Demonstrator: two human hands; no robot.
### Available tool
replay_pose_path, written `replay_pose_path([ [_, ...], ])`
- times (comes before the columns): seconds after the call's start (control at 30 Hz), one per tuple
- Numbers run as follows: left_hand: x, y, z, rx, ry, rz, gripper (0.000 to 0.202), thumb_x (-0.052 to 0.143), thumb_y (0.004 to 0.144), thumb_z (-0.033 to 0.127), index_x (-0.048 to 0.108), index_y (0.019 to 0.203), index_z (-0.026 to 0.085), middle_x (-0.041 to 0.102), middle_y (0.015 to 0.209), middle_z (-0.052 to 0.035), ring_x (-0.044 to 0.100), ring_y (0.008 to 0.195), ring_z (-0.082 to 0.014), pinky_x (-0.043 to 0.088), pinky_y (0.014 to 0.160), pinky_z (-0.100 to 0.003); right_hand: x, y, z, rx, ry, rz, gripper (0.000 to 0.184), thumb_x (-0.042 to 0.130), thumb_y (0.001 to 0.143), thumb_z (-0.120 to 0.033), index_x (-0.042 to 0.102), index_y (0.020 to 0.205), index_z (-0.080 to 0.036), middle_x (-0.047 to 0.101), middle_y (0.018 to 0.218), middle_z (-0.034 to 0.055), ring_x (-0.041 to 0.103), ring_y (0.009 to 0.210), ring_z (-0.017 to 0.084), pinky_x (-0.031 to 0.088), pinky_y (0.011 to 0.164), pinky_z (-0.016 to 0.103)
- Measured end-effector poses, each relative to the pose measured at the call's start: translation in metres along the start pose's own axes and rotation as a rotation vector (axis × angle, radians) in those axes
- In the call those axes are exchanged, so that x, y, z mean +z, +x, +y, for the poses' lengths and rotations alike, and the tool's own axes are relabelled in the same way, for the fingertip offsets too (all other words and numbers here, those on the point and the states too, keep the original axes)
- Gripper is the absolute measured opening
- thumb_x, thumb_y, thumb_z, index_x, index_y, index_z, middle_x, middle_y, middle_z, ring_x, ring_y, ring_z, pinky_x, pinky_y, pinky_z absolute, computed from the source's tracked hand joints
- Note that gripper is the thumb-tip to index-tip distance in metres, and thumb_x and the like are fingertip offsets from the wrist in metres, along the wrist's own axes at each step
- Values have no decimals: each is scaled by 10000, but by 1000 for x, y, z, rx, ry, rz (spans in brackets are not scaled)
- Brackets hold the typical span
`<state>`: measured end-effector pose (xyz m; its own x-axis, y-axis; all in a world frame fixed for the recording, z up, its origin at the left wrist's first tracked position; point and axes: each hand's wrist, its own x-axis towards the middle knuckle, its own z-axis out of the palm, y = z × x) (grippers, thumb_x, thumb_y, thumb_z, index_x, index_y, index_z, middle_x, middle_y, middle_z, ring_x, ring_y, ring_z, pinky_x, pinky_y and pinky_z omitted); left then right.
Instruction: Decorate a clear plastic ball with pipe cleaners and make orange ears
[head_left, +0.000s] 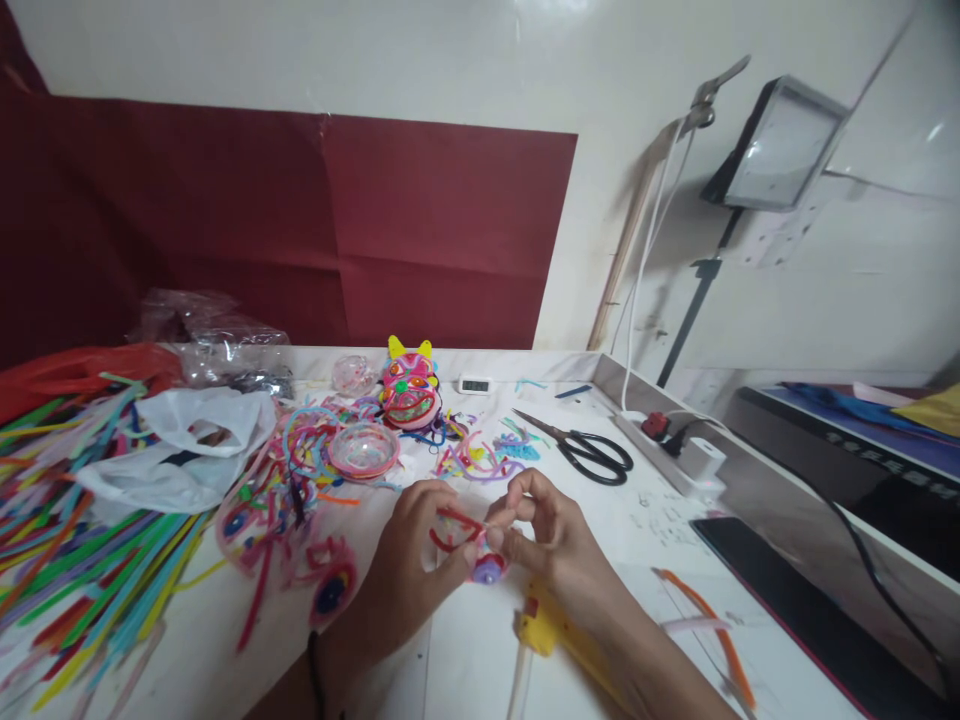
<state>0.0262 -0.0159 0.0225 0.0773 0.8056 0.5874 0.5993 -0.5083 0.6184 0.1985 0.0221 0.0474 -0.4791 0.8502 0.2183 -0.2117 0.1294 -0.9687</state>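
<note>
**Fuzzy Piece (466,521) Pinched Over the Surface (469,665)**

Nearest us, a yellow plastic tool (538,628) with a pale rod (519,685) lies partly beneath our right forearm. Just beyond, well in from the right edge, our left hand (421,545) pinches the fuzzy piece between thumb and fingers; our right hand (546,530) pinches its other side, fingers bent. Its red loop (447,546) points left, its purple disc (487,573) toward us; what we see of the long axis slants from far left to near right. Farther on lie smooth black scissors (592,455), blades aimed at the far edge. Beside that edge, we see a fuzzy figure (409,385) with yellow ears.
</note>
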Motion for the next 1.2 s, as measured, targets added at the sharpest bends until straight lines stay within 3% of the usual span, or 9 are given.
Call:
replay_pose_path([
  [0.73, 0, 0, 2, -78, -47, -24, 223, 571, 742, 122, 484, 919, 226, 517, 1049, -56, 493, 1053, -221, 384, 908, -369, 0, 0, 0, 41, 25, 3, 276, 695, 716, -174, 442, 821, -207, 657, 664, -25, 547, 549, 108, 422, 534, 228],
  [0.97, -6, 1, 9, -133, -116, -127, 46, 482, 831, 209, 514, 864, 214, 557, 918, -36, 531, 910, -205, 414, 802, -336, 2, 0, 1, 32, 3, -12, 286, 703, 700, -176, 446, 822, -210, 643, 668, -35, 562, 545, 111, 444, 532, 232],
  [1.2, -6, 1, 8, -119, -14, -134, 89, 521, 825, 222, 505, 738, 207, 551, 782, -14, 524, 805, -195, 390, 758, -333, 8, -3, 1, 25, -49, -8, 251, 688, 702, -197, 462, 810, -207, 615, 671, -40, 570, 549, 115, 451, 520, 233],
])
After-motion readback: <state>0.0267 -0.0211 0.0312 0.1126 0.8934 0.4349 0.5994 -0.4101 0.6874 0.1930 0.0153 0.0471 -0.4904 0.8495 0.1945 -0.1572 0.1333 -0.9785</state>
